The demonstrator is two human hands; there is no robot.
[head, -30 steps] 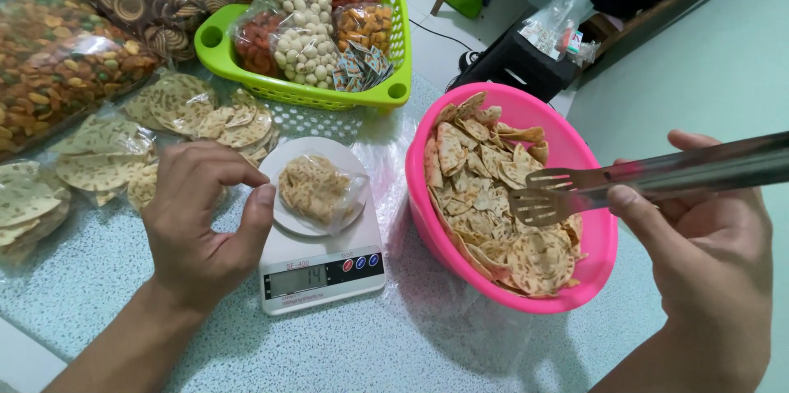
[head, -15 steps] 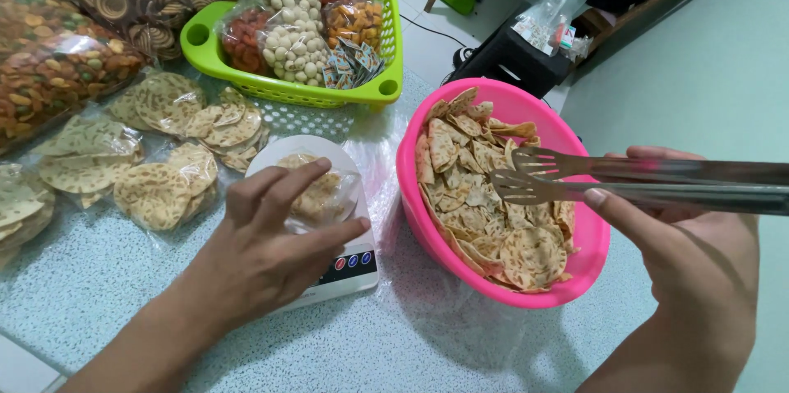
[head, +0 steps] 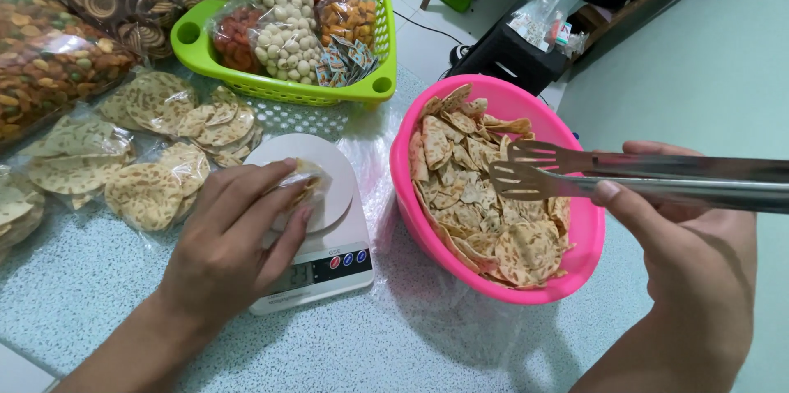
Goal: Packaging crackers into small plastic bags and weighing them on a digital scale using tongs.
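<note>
My left hand (head: 234, 237) is closed around a small clear bag of flat crackers (head: 301, 183) on the round white plate of a kitchen scale (head: 329, 265). My right hand (head: 699, 245) holds metal tongs (head: 575, 173), their slotted tips slightly apart and empty, hovering over a pink bowl (head: 575, 265) filled with flat speckled crackers (head: 485, 196).
Several sealed bags of crackers (head: 148, 187) lie left of the scale. A green basket (head: 353, 89) of bagged snacks stands behind it, with large bags of mixed snacks (head: 49, 64) at far left. The speckled table carries clear plastic sheeting (head: 460, 327).
My left hand came down from beside the scale and closed on the cracker bag on the plate. The tongs shifted a little left over the bowl.
</note>
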